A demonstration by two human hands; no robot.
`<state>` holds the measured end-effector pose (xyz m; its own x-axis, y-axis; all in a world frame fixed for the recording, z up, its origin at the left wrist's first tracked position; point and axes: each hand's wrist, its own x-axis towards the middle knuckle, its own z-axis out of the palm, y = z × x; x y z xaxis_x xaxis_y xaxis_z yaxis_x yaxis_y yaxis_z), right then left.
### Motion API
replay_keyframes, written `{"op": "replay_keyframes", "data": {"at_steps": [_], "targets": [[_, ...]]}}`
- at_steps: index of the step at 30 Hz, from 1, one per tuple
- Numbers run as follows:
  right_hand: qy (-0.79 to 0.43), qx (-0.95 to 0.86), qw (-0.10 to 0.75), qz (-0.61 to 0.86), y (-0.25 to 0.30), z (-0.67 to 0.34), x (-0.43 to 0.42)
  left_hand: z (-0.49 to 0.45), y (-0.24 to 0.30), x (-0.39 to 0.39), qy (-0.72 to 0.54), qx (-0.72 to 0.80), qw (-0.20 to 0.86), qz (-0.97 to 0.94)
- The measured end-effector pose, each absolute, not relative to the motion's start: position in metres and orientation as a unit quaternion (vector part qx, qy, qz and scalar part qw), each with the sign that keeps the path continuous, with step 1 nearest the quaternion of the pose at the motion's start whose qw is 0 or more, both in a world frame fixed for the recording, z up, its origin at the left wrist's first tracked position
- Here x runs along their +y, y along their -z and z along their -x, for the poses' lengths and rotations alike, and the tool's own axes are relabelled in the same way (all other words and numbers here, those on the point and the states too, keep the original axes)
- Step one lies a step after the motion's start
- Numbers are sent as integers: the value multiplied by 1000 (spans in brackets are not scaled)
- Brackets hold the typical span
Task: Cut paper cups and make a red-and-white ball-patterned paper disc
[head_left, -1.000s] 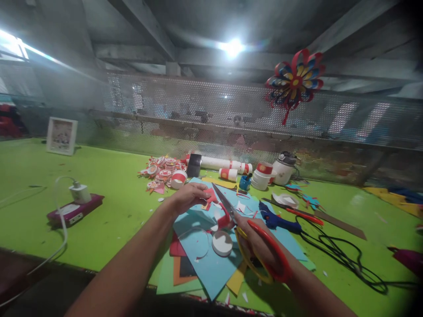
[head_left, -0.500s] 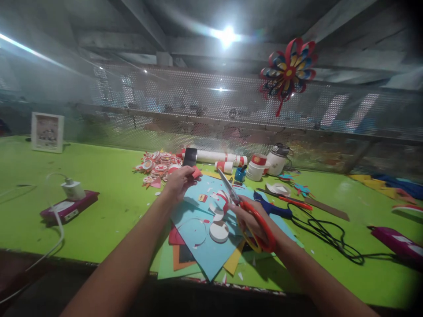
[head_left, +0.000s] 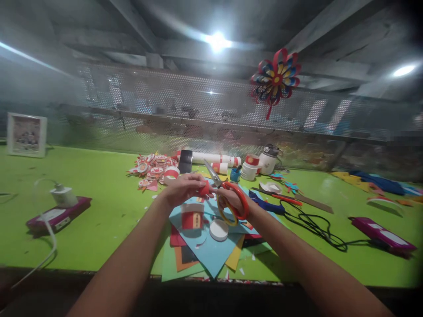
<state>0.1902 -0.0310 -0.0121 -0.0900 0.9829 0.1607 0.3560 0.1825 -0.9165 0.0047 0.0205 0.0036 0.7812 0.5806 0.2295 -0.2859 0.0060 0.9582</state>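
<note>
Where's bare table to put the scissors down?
Bare green table lies between the purple device and the paper stack, and farther back between the picture frame and the pile of discs. Crowded: right of the stack, with glue gun and black cable.

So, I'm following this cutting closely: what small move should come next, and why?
Probably open the scissors and feed the red paper scrap between the blades: the left hand pinches it beside the pivot, while the right hand holds the scissors with blades pointing up past it.
</note>
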Motion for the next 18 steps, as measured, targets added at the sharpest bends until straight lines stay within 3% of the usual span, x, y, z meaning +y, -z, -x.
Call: {"op": "replay_keyframes", "data": {"at_steps": [5,13,18], "targets": [[-263,-639,439,575,17,-199,-33,-14,9,24,-204,245,570,-757],[-187,-642,372,644,15,-184,10,-20,20,37,-275,348,457,-771],[-167,-637,312,685,17,-176,35,-23,16,30,-246,365,398,-805]]}}
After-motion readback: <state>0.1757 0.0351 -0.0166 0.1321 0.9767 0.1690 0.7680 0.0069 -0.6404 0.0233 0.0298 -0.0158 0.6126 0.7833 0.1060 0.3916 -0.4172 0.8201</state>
